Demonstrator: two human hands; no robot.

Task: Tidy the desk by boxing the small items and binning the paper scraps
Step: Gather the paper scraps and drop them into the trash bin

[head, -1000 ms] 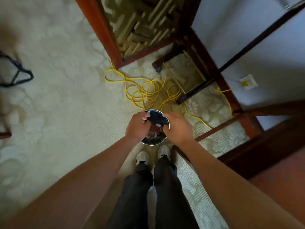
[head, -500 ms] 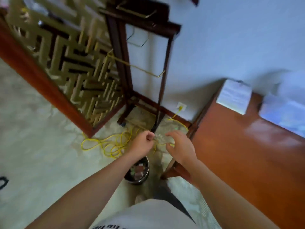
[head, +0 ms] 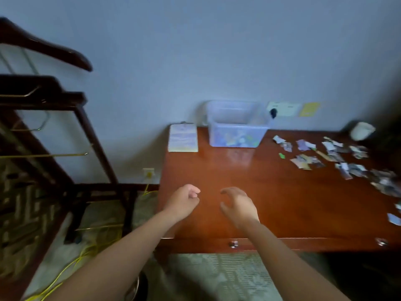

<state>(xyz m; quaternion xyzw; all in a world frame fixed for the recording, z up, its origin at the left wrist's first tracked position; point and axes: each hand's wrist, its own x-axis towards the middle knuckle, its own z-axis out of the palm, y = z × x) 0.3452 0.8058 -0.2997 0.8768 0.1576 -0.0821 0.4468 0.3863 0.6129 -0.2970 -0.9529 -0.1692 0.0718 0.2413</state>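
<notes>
My left hand (head: 184, 203) hovers over the near left part of the wooden desk (head: 249, 181), fingers curled into a loose fist with nothing in it. Beside it, my right hand (head: 237, 206) floats with fingers spread and bent, also empty. A clear plastic box (head: 236, 127) with small items inside stands at the back of the desk against the wall. Several torn paper scraps (head: 338, 161) lie scattered across the right side, with a small green item (head: 281, 155) among them. The rim of the metal bin (head: 134, 287) shows on the floor under my left forearm.
A spiral notepad (head: 183, 137) lies left of the box. A white cup (head: 362, 130) stands at the back right. A dark wooden rack (head: 82, 131) and a yellow cable (head: 71, 266) are on the floor to the left. Drawer knobs (head: 233, 243) line the desk front.
My hands have let go of the bin on the floor and risen over the desk. The view has swung up from the floor to the desk top.
</notes>
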